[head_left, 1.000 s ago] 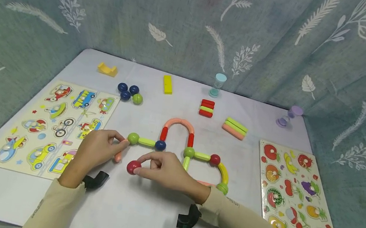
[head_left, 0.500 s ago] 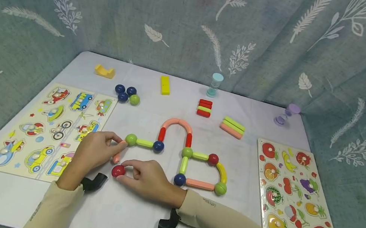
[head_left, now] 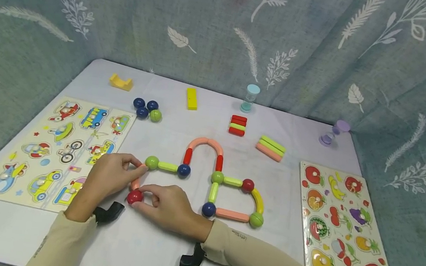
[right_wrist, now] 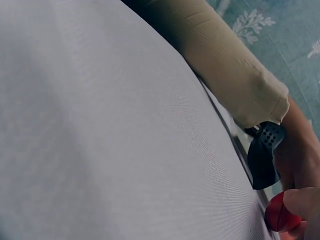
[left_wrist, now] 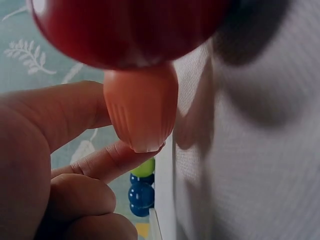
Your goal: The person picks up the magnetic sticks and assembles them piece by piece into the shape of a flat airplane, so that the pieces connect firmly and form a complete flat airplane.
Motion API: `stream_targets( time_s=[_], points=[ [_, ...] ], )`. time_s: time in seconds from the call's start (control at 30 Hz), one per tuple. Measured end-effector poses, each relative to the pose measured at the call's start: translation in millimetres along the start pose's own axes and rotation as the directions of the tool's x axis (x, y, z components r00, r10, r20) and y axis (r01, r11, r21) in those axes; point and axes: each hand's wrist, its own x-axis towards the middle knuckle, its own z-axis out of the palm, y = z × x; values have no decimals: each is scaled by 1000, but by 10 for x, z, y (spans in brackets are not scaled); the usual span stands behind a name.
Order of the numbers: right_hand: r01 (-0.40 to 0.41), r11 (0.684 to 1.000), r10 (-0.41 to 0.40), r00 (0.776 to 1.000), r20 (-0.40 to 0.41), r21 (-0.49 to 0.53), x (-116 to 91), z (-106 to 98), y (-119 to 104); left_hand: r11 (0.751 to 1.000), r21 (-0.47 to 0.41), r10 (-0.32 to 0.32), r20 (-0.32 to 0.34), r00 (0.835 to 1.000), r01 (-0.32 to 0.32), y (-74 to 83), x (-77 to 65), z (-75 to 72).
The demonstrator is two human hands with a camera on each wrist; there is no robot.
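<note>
In the head view my left hand (head_left: 111, 178) pinches a salmon rod (head_left: 135, 184) between thumb and finger, beside a green ball (head_left: 152, 163). My right hand (head_left: 170, 209) pinches a red ball (head_left: 135, 197) at the rod's near end. The left wrist view shows the red ball (left_wrist: 130, 30) touching the salmon rod (left_wrist: 142, 107). From the green ball a yellow-green rod (head_left: 168, 167) runs to a blue ball (head_left: 183, 171). Beyond it stand out a salmon arch (head_left: 206, 141) on red rods and a closed loop of rods and balls, with a yellow curved rod (head_left: 258, 201).
A vehicle puzzle board (head_left: 49, 149) lies left, a fruit puzzle board (head_left: 334, 263) right. Toward the back are several loose balls (head_left: 142, 112), red rods (head_left: 237, 132), longer rods (head_left: 270, 149), a yellow block (head_left: 192, 99), a yellow cradle-shaped block (head_left: 121, 82) and two sand timers (head_left: 250, 98).
My right hand has carried the red ball leftward until it meets the near end of the salmon rod. My left hand keeps its pinch on the rod, nearly still.
</note>
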Motion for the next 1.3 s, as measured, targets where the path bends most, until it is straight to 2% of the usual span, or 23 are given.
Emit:
stream_targets(
  time_s=[0.27,0.53,0.7,0.9,1.03,1.1,1.17,1.23,1.3],
  points=[
    [3,1000,-3,999,35,-13,17,6,-18,1000,4,2,-6,1000,-2,-4,-4,-3],
    [-50,999,50,999,14,-1,7,0,10,1000,4,-4,-2,1000,4,-10,5,-1],
    [-53,999,53,998,20,2,19,-2,13,1000,3,2,-6,1000,-2,-16,1,-6],
    [-56,998,57,997,42,-41,10,0,6,1000,-6,-15,12,1000,15,-45,-29,-5],
    [-40,996,43,998,35,-83,9,1,4,1000,-26,-14,-15,1000,13,-84,-110,-27],
    [-34,995,37,999,31,-95,10,-5,3,999,-52,-13,-40,999,11,-105,-191,-47],
    [-32,995,35,999,29,-100,10,-16,1,996,-92,13,-58,998,-18,-133,-296,-65],
    [-30,995,33,999,31,-97,9,-29,1,990,-129,48,-47,998,-53,-165,-415,-74],
    [-25,996,29,999,43,-88,3,-42,2,984,-154,88,-3,996,-87,-198,-531,-80]
  ],
)
